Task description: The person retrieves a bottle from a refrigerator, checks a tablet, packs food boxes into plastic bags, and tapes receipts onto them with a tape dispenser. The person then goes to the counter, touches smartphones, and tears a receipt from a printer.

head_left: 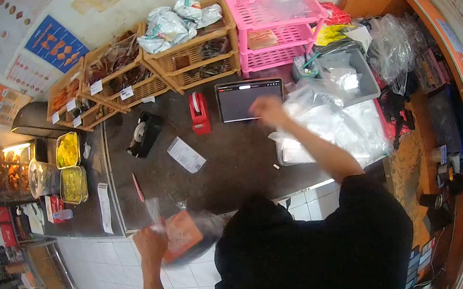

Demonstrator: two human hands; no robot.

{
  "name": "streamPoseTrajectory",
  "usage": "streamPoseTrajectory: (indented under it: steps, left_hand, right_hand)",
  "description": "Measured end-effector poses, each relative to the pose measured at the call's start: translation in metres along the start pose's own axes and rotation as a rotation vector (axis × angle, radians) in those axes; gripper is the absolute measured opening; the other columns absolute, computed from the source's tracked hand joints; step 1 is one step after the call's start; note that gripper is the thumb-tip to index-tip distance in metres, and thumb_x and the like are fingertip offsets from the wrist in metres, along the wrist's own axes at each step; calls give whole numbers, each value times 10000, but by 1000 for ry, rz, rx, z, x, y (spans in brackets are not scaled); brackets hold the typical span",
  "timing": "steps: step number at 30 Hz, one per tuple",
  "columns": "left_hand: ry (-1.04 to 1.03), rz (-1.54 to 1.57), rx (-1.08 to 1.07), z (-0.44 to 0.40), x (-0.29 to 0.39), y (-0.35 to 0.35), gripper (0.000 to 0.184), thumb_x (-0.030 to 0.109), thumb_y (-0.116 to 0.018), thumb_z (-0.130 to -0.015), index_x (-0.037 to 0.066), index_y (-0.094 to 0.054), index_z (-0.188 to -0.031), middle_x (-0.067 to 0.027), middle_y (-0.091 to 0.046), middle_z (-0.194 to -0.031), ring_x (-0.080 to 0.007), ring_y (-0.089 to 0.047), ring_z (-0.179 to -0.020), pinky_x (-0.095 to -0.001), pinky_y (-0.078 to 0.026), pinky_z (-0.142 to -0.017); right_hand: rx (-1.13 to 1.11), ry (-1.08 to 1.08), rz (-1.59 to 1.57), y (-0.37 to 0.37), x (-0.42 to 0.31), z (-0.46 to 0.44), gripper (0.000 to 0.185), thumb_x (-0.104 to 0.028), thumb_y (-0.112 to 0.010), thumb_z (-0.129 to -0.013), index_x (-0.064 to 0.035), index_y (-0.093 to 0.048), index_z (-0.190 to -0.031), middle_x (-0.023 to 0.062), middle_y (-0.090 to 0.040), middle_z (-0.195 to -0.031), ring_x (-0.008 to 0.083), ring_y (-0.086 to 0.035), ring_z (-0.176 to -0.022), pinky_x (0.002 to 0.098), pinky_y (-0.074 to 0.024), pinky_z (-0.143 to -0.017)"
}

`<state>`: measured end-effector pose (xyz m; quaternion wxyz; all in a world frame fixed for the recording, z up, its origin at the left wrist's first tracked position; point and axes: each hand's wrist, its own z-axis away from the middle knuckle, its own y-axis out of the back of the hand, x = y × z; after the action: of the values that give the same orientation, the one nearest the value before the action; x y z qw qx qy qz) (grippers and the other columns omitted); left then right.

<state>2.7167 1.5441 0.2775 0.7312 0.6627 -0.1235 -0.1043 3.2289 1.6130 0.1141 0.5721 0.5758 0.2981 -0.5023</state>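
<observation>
My left hand [151, 243] is closed around the gathered top of a clear plastic bag with an orange box [182, 236] inside. The bag hangs at the counter's front edge, above the tiled floor, its lower part blurred. My right hand [270, 110] is over the lower right corner of a tablet [250, 99] with a dark screen. Motion smears its fingers, and I cannot make out whether they touch the screen. Just right of that hand lies a pile of clear plastic bags [330, 135].
A red tape dispenser [199, 113], a black tape dispenser [145, 135], a printed receipt [186, 154] and a red pen [138, 187] lie on the dark counter [235, 168]. Wooden racks [195, 68] and a pink rack [269, 20] stand behind. Yellow-filled containers [73, 184] sit left.
</observation>
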Motion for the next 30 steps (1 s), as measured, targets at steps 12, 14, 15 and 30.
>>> streamPoseTrajectory:
  steps: [12,14,15,30]
  left_hand:
    - [1050,891,-276,26,-56,-119,448,375,-533,-1020,30,-609,-745,-174,-533,-537,-330,-572,-476,-439,-412,-458]
    - [1030,1059,-225,28,-55,-141,438,355,-523,-1022,29,-610,-742,-191,-534,-548,-356,-573,-496,-448,-403,-457]
    - [1015,1141,-201,30,-54,-149,434,344,-519,-1023,28,-610,-740,-200,-534,-554,-369,-573,-506,-452,-398,-456]
    - [376,507,173,-7,22,-106,250,201,-630,-867,39,-642,-1058,-239,-682,-965,-460,-654,-879,-524,-520,-732]
  right_hand:
    - [251,-132,1328,203,95,-149,234,-223,-576,-885,-126,-721,-1041,184,-728,-1025,381,-702,-997,507,-559,-869]
    - [177,-117,1373,207,80,-148,204,-201,-583,-882,-97,-722,-991,184,-733,-992,375,-713,-966,509,-571,-828]
    - [142,-116,1396,210,76,-144,192,-189,-587,-881,-83,-722,-966,184,-736,-975,371,-719,-951,510,-577,-808]
    - [713,231,695,150,-21,-43,221,-262,-647,-912,-69,-740,-969,165,-725,-845,317,-709,-767,427,-534,-684]
